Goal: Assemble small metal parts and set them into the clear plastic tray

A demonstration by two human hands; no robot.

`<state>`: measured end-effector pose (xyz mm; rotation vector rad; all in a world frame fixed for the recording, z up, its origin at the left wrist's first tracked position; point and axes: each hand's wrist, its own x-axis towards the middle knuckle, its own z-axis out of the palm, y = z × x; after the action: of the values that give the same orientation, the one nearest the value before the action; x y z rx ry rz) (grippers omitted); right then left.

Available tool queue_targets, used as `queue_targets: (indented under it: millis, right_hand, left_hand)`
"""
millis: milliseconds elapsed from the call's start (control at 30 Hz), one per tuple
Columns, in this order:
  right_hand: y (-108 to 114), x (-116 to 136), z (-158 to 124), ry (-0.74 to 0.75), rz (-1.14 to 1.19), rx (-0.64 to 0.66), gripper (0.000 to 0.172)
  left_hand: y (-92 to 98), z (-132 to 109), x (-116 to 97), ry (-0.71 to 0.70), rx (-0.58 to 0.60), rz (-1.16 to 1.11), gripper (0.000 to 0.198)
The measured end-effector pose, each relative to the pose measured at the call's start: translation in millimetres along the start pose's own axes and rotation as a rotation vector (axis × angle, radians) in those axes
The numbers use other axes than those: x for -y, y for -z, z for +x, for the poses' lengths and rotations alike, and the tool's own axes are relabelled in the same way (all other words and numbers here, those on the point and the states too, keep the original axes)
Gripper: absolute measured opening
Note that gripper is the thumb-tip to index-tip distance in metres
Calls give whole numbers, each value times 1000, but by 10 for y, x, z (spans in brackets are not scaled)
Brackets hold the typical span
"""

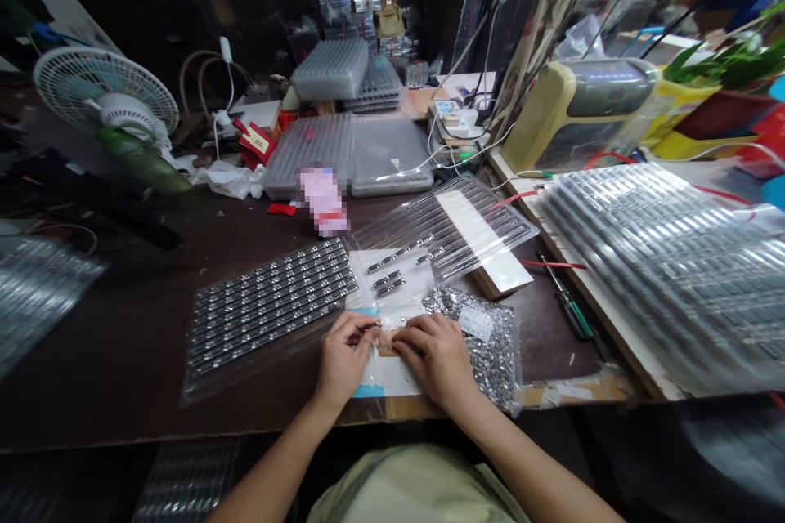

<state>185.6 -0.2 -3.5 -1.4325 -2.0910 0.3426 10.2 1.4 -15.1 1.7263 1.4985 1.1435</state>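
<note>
My left hand [343,355] and my right hand [435,355] sit close together at the front of a dark workbench [123,343], fingers curled inward. Between them lies a small tan pad [388,342], partly covered by my right fingers. Whether either hand grips it is too small to tell. Both hands rest on a white paper sheet [392,294] bearing several loose metal parts [386,282]. To the left lies a clear blister tray filled with rows of metal parts [270,302]. Near my right hand is a clear bag of small silver parts [491,351].
An empty clear blister tray [454,229] lies on a white board behind the hands. Large stacks of blister sheets [662,270] fill the right, beside screwdrivers [567,302]. Farther back are stacked trays [331,69], a power strip [457,118], and a desk fan [107,94].
</note>
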Motion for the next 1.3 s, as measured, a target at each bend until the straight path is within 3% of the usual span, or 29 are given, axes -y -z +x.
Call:
queue_targets:
  millis: [400,533,667,767,967,1300]
  right_hand:
    - [-10,-42,57,76,-189,28,19]
    - [-6,-69,151,174,-364,136,10]
    - [-27,-66,151,187,-430,131,9]
    - [-6,-106,110,151,-307,71,11]
    - [74,-242,22,20,155,-120,16]
    - [40,-253,7,6,206,-152,19]
  left_hand:
    - [7,10,12,41,3,-60,12]
    - [8,23,15,61,4,-72,13]
    - [9,58,-17,80,9,-83,14]
    - [-23,79,-93,1,56,-18,13]
    - [-164,47,-226,-183,183,194,11]
    - [-233,16,-145,-209,213,249,10]
